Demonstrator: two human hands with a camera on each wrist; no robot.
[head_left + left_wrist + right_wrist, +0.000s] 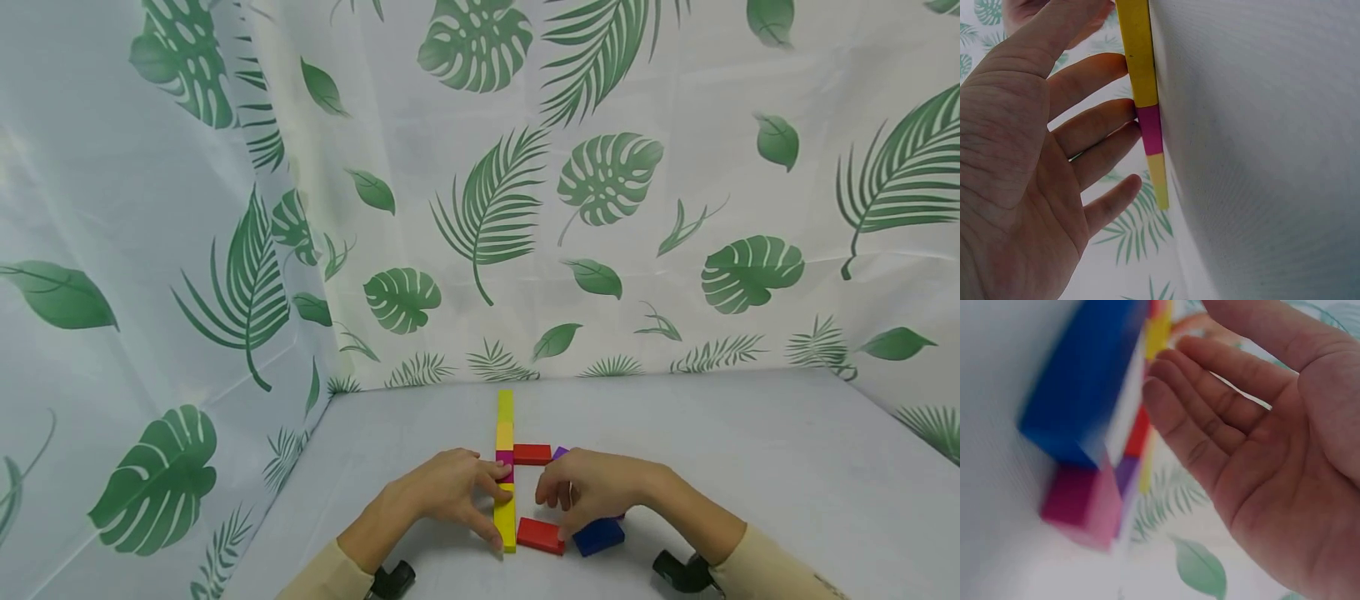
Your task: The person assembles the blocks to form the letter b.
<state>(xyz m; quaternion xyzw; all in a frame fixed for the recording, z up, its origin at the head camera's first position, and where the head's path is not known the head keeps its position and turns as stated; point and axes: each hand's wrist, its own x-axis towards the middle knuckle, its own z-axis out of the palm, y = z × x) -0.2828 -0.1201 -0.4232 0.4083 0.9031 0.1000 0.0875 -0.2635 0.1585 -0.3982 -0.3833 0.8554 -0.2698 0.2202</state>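
Observation:
A straight row of blocks runs away from me: a yellow block (505,527) nearest, a magenta block (505,468) in the middle, more yellow blocks (506,417) beyond. My left hand (459,493) lies along its left side, fingertips touching the yellow and magenta blocks and thumb near the close end. A red block (539,535) lies right of the row, and another red block (532,454) meets it farther off. Over the space between them hovers my right hand (600,487), fingers loosely bent around nothing, thumb overlapping the near red block's right end.
Beside the right hand lies a blue block (599,537). The right wrist view also shows a pink block (1082,506) and a purple block (1126,475), partly hidden in the head view. A leaf-printed curtain (525,333) borders the white table (750,450) behind and at the left.

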